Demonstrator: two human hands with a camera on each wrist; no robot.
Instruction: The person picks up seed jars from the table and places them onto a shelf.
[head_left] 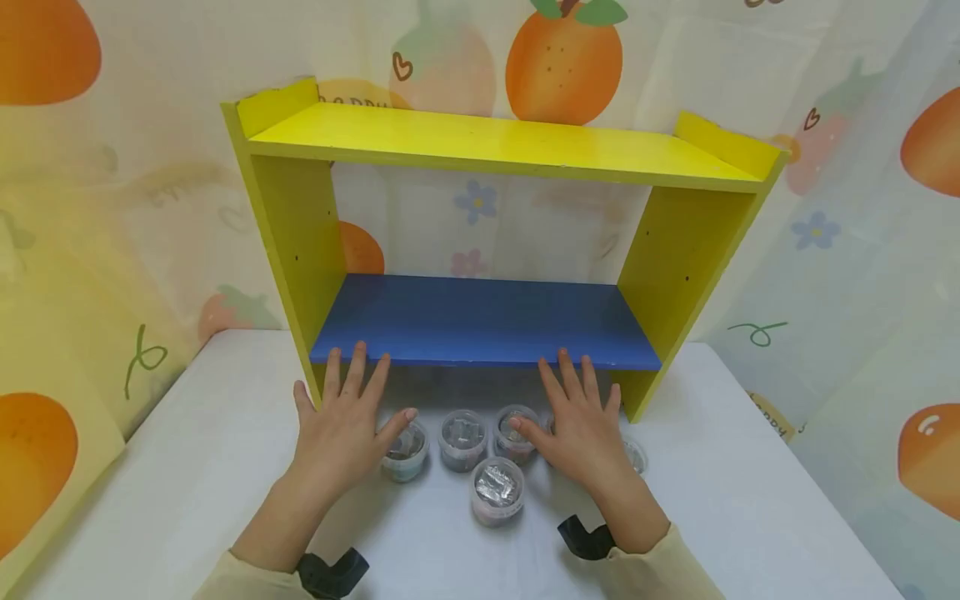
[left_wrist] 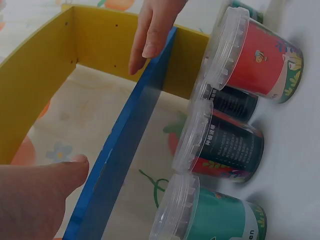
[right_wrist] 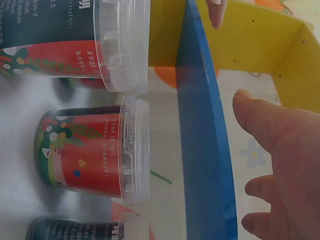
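Both hands are spread with fingers straight, backs up, in front of a blue shelf board (head_left: pixel 487 321). In the head view the left hand (head_left: pixel 341 437) overlaps the board's left front edge. The right hand (head_left: pixel 588 437) overlaps its right part. Whether the fingertips touch the board I cannot tell. Neither hand holds anything. Below them stand several small lidded tubs, including a front one (head_left: pixel 497 493) with silvery contents under a clear lid. The left wrist view shows a red tub (left_wrist: pixel 262 60) and a green tub (left_wrist: pixel 220 215). Another red-sided tub (right_wrist: pixel 85 155) appears in the right wrist view.
The blue board is fixed between the yellow side panels (head_left: pixel 300 242) of a small shelf unit with a yellow top board (head_left: pixel 480 137). It stands on a white table (head_left: pixel 225 417). A fruit-printed cloth (head_left: pixel 150 167) hangs behind. A black device (head_left: pixel 333 573) sits at each wrist.
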